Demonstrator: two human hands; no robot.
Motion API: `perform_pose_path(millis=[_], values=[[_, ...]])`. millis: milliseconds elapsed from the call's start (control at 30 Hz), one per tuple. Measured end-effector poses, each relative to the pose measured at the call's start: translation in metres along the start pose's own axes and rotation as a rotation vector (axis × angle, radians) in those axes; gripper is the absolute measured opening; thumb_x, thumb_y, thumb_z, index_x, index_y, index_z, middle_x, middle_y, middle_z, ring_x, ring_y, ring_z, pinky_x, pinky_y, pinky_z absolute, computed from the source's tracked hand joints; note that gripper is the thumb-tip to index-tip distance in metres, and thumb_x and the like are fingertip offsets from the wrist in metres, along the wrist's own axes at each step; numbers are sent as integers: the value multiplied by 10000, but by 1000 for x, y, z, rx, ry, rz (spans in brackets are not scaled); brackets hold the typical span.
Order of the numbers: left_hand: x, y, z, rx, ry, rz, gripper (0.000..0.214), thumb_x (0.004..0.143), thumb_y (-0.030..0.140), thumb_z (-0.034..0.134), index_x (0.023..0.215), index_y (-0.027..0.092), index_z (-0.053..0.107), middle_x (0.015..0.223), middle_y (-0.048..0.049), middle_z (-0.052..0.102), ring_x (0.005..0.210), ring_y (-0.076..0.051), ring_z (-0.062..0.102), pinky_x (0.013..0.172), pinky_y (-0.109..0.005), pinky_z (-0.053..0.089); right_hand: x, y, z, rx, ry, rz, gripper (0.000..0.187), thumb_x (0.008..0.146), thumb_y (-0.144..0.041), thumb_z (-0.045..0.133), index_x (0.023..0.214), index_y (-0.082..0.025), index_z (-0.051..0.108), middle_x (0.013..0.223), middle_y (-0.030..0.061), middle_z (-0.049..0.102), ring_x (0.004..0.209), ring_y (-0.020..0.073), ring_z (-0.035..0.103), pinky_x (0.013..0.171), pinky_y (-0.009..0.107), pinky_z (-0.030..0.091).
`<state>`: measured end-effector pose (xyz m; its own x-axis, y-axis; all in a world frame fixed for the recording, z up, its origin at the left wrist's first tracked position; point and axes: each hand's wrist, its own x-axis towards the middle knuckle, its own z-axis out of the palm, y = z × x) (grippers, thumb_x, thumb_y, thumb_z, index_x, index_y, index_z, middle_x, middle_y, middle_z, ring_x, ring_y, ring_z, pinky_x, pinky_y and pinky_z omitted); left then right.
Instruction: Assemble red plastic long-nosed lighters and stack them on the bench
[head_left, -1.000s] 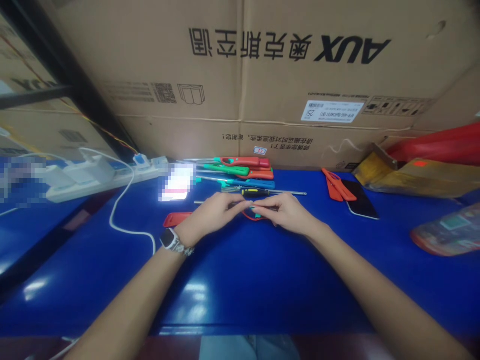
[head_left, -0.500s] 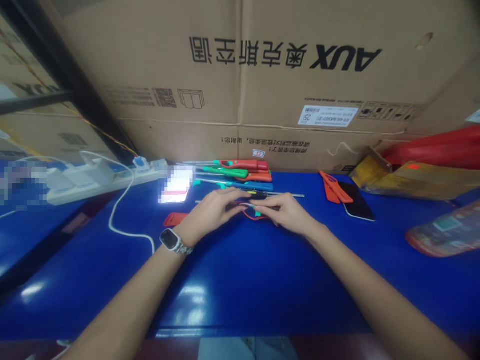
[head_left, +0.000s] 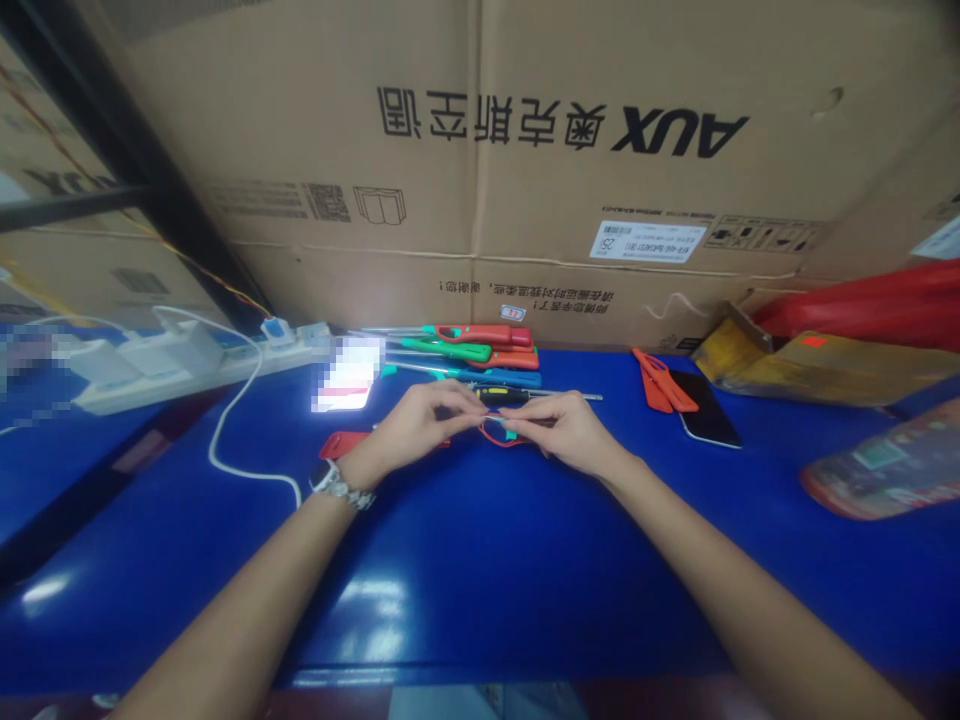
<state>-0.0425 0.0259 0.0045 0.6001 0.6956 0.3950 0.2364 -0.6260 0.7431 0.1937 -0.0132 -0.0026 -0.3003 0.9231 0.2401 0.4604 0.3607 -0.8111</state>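
Both hands are at a lighter part (head_left: 498,441) with a red loop and a teal piece, over the middle of the blue table. My left hand (head_left: 415,424) pinches its left side, fingertips pressed together. On the other side, my right hand (head_left: 576,428) grips it beside the teal piece. Fingers hide most of the part. Under my left wrist lies a red casing piece (head_left: 341,443), partly covered. Just beyond the fingertips is a screwdriver (head_left: 510,396) with a black and yellow handle. Several long-nosed lighters lie behind it, among them a red one (head_left: 480,334), a green one (head_left: 459,350) and a blue one (head_left: 510,378).
A lit phone (head_left: 349,375) and a white power strip (head_left: 195,375) with cables are to the left. At right, orange casing pieces (head_left: 664,385) overlap a dark phone (head_left: 711,415), near a yellow box (head_left: 847,365) and a bottle (head_left: 885,465). A large carton (head_left: 525,50) stands behind.
My left wrist has shifted slightly left and turned a little. Both hands keep their hold on the lighter part, and the camera view has moved slightly.
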Motion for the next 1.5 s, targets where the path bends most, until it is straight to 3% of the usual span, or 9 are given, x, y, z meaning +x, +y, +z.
perform_pose_path(millis=[100,233,467,633,933,1033,1167,1300,1500], values=[[1,-3,-3,-164,-45,-132,178,840,336,735,812,160,751,922,-76,759,876,-197,699,842,-335,552,0,-2,2,-35,3,-70,208,859,-351,706,1017,-253,800,932,37,796,746,192,725,655,280,533],[1,-2,-7,-159,-101,-197,214,854,365,712,822,154,732,910,-68,757,812,-178,689,788,-314,546,-1,0,4,-74,-2,-137,173,874,-322,696,1010,-286,797,1004,18,788,876,213,745,754,309,566],[-1,5,2,-63,-94,-194,268,872,398,682,996,161,698,905,-54,744,792,-161,686,748,-275,542,-1,3,6,-136,6,-188,171,897,-334,672,1012,-302,796,976,3,793,855,193,749,734,281,568],[0,-1,4,-34,-146,-241,347,904,480,621,977,170,761,740,-33,726,513,-102,554,517,-224,445,-2,2,8,-139,5,-207,158,896,-323,676,994,-303,799,986,-3,791,869,187,748,738,281,569],[-1,-1,1,-51,-115,-203,288,906,414,631,967,171,773,867,-57,767,625,-137,621,566,-241,475,0,-1,6,-37,-18,-137,171,870,-367,693,992,-312,799,1036,9,780,910,226,746,792,341,584],[-1,0,2,-4,-107,-172,262,913,388,626,971,181,776,840,-44,769,617,-132,619,573,-238,472,-1,-1,5,-31,-13,-32,208,856,-406,700,1004,-301,800,1007,17,785,761,210,736,685,321,567],[-1,1,2,38,-92,-131,232,903,360,645,1000,197,779,871,-43,774,671,-143,642,621,-247,488,-2,-2,4,-20,-18,71,282,853,-447,696,1045,-267,797,693,11,771,439,115,554,478,245,421],[0,2,1,-26,-111,-102,230,894,347,665,1017,192,784,935,-70,777,779,-174,684,720,-279,530,-2,-4,2,-20,-37,78,305,849,-459,695,1052,-255,797,583,1,725,415,95,484,453,227,354],[0,4,-2,-68,-138,-112,214,907,311,642,1019,203,789,931,-65,776,751,-153,674,716,-260,532,-2,-3,3,-34,-25,64,302,842,-442,696,1045,-244,799,741,27,783,470,110,540,475,230,377]])
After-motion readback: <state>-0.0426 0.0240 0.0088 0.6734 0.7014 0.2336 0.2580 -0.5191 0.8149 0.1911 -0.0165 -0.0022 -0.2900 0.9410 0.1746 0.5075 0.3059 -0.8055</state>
